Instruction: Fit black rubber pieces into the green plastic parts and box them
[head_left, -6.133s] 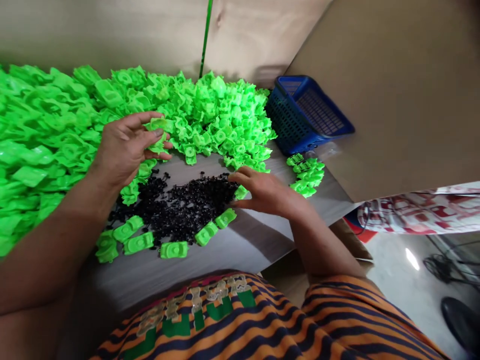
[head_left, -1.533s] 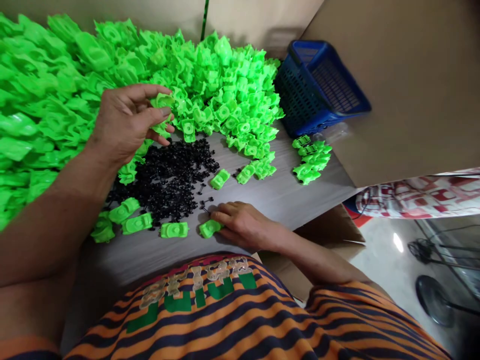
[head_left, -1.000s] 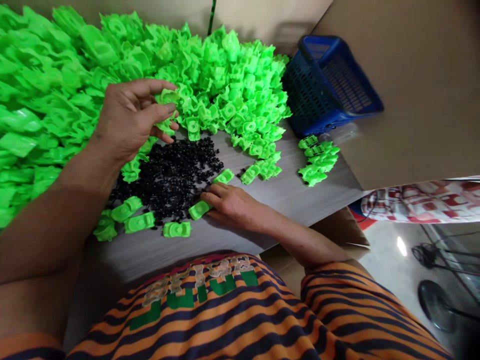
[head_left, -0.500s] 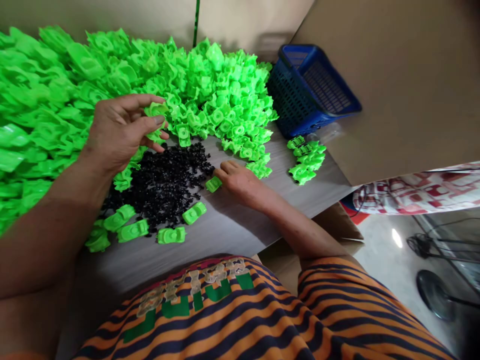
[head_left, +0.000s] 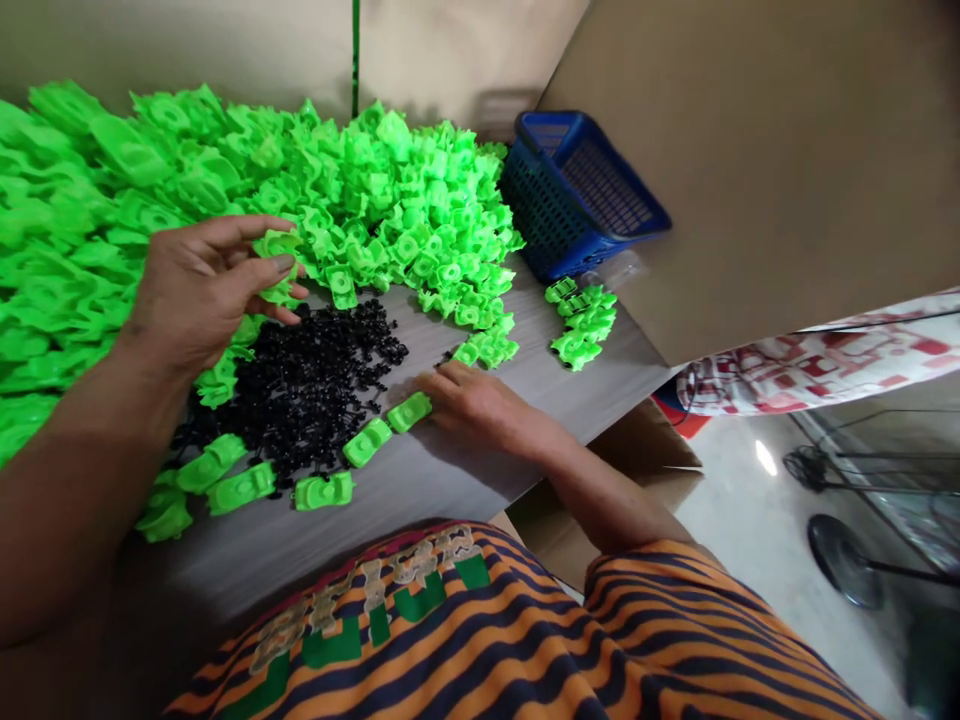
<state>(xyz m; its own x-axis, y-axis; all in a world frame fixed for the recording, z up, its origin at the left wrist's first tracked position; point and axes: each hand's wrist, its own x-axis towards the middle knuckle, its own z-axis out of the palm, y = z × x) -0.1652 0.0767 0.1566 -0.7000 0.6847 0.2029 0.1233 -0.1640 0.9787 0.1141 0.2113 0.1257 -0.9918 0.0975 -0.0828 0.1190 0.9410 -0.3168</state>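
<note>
My left hand [head_left: 202, 285] is closed around a bright green plastic toy car body [head_left: 279, 262], pinched between thumb and fingers above the heap. Low over the table, my right hand [head_left: 472, 400] has its fingers curled at the right end of a green toy car [head_left: 410, 411]; the fingertips are partly hidden. Right beside that car lies another green toy car [head_left: 367, 442]. Several more cars, one of them here [head_left: 323, 491], lie along the near edge of a pile of small black wheel-and-axle pieces [head_left: 307, 385] between my hands.
A big heap of green car bodies [head_left: 420, 200] covers the back and left of the table [head_left: 592, 355]. A blue plastic basket [head_left: 559, 200] stands at the back right, with a cluster of green cars [head_left: 581, 325] before it. Cardboard walls [head_left: 750, 170] rise behind and to the right.
My right hand has brought its toy car a little nearer to me, beside the neighbouring car. My left hand keeps its car body. The whole view has shifted slightly.
</note>
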